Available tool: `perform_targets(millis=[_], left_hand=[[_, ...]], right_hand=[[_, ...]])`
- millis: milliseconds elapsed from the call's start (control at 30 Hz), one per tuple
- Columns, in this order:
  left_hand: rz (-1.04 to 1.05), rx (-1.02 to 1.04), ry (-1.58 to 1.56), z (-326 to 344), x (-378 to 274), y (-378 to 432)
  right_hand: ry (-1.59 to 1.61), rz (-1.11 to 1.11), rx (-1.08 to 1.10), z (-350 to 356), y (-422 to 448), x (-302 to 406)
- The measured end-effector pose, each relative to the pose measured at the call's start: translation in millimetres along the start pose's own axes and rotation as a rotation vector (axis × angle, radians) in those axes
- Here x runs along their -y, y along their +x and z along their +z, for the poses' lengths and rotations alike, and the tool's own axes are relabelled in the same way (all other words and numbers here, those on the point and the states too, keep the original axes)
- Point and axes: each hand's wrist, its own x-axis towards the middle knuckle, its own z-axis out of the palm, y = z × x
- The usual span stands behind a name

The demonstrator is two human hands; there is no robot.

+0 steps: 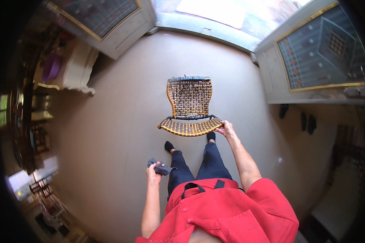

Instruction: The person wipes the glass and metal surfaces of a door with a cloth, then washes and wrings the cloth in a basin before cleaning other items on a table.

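Note:
A woven rattan chair [190, 98] stands on the floor in front of me, its backrest [190, 127] on my side and its seat beyond. Dark strips run through the weave, and the far edge of the seat looks frayed, with loose ends. My right hand [226, 129] grips the right end of the backrest's top edge. Down by my left thigh, my left hand [153, 173] holds a crumpled dark grey cloth [161, 168], away from the chair. The chair's legs are hidden beneath the seat.
Open door leaves with patterned glass flank a bright doorway, one left [121, 39] and one right [270, 73]. A raised threshold [206, 30] crosses it. Slippers [307, 124] lie at the right. On the left, a pale cabinet [79, 66] holds a purple basin [51, 66].

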Motion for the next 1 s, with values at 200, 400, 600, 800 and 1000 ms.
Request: perform_targets(millis=[200, 400, 600, 800, 1000], left_hand=[[-0.031, 0.107, 0.205, -37.5, -98.8, 93.6], [0.055, 0.283, 0.394, -65.5, -211.1, 146.9], [0.053, 0.240, 0.492, -109.8, -291.3, 196.7], [0.066, 0.210, 0.504, -79.9, -291.6, 240.8], [0.114, 0.247, 0.561, -63.4, -307.3, 263.6]], right_hand=[[0.205, -0.049, -0.161, 31.8, 21.2, -79.1], [0.247, -0.100, -0.278, 81.1, 35.7, -133.2], [0.315, -0.111, -0.467, 113.5, 38.4, -156.0], [0.322, -0.140, -0.499, 90.8, 69.8, -145.9], [0.317, -0.094, -0.543, 65.5, 96.1, -153.6]])
